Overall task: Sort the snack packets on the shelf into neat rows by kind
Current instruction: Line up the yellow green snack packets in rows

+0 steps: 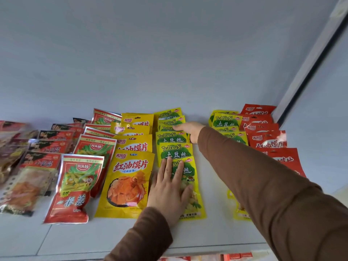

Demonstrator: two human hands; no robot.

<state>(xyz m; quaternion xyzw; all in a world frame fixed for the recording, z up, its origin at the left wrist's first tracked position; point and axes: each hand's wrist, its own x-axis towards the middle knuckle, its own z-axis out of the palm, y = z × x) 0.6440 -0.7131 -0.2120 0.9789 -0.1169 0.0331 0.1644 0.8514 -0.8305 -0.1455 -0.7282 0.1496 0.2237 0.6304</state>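
Snack packets lie in overlapping rows on a white shelf (131, 236). My left hand (169, 187) presses flat, fingers straight, on the front yellow-green TuDouSi packet (194, 200) of the middle row. My right hand (190, 129) reaches to the back of that same row and touches a TuDouSi packet (169, 128) there; its fingertips are partly hidden, so I cannot tell if it pinches the packet. A second TuDouSi row (227, 121) lies to the right, partly under my right sleeve.
Left of the middle row run yellow chip packets (130, 183), red-silver packets (75, 191) and dark red packets (37, 166). Red packets (267, 140) line the right side by the shelf's upright (305, 76). The white back wall rises behind.
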